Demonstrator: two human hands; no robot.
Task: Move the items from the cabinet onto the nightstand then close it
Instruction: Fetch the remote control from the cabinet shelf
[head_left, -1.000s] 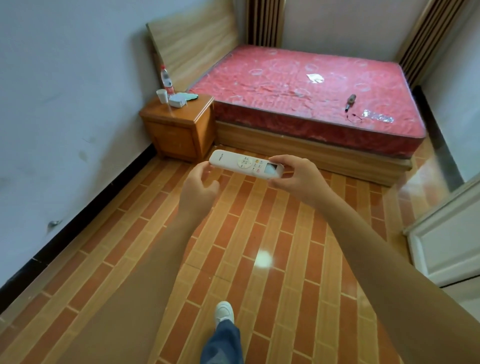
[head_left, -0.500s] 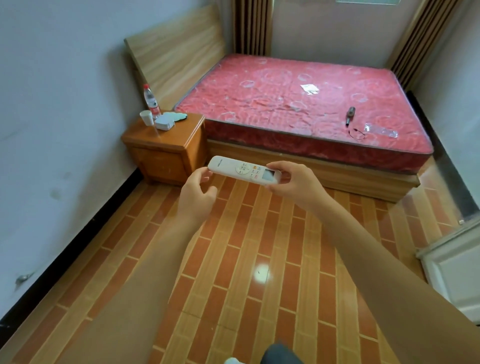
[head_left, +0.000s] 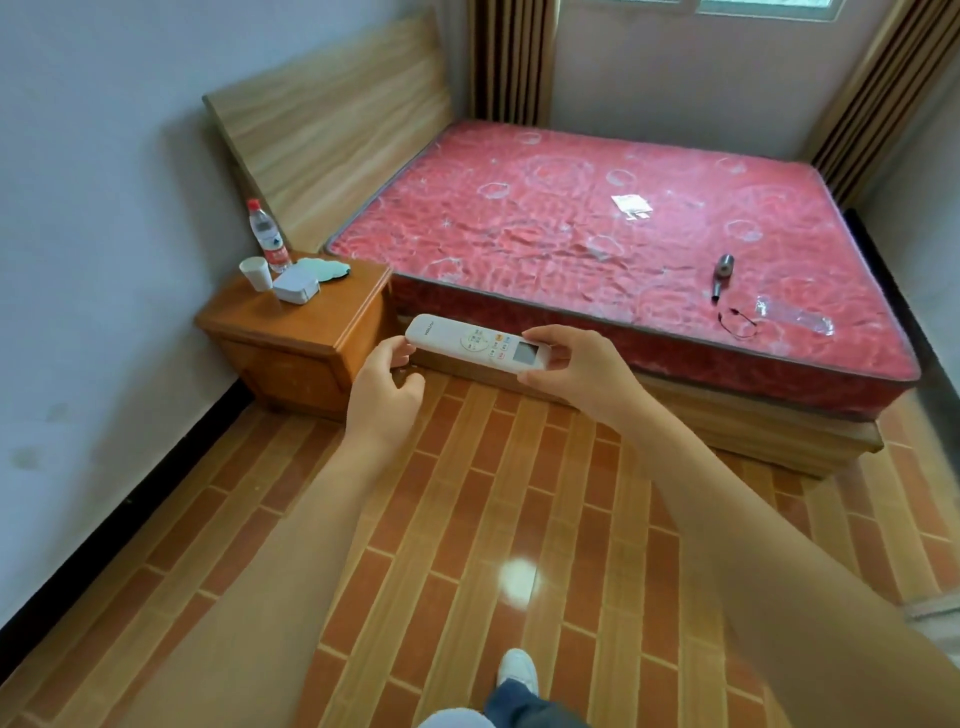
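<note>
A white remote control (head_left: 462, 342) with a small screen is held level in front of me. My right hand (head_left: 576, 371) grips its screen end, and my left hand (head_left: 382, 389) pinches its other end with the fingertips. The wooden nightstand (head_left: 332, 317) stands ahead to the left, beside the bed. On its top are a water bottle (head_left: 267, 241), a white paper cup (head_left: 256, 273), a white box (head_left: 296, 287) and a pale green cloth (head_left: 327, 269). The cabinet is out of view.
A bed with a red mattress (head_left: 597, 234) and a wooden headboard (head_left: 332, 124) fills the far side. A small dark tool (head_left: 722, 273) and a clear wrapper (head_left: 797, 318) lie on the mattress. The floor is brick-patterned tile (head_left: 467, 519); a wall runs along the left.
I have walked closer to the nightstand and bed, which now look larger. My left hand has closed its fingertips on the remote's end; the right hand's hold is unchanged.
</note>
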